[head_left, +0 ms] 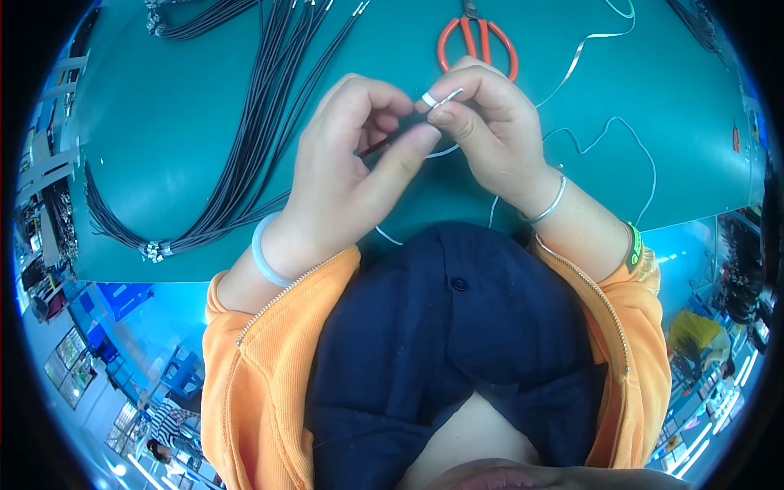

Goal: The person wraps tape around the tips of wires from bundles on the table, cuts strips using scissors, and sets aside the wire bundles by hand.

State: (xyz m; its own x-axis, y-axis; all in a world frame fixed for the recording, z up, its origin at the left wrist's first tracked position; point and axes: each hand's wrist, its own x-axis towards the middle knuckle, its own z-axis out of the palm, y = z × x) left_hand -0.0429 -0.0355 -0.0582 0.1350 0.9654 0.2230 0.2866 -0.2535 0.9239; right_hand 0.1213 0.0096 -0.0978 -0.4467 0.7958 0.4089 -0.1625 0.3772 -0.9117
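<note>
My right hand [494, 122] is closed, its thumb and forefinger pinching the end of a thin white cable [447, 100]. A white band shows at the forefinger. My left hand [351, 155] is just to the left, thumb stretched toward the right fingertips and the other fingers curled. A thin dark strip [376, 148] shows under its curled fingers; its kind and what the fingertips grip are hidden. White cable [445, 152] runs below the hands, with loops [653, 167] on the right. Beyond my right hand lie orange-handled scissors [478, 45].
Bundled black cables [245, 163] with bared ends curve across the left of the green table [163, 122]. A flat pale ribbon [576, 61] curls at the far right. A small red object [736, 139] lies near the right edge. People and blue stools [181, 367] are behind.
</note>
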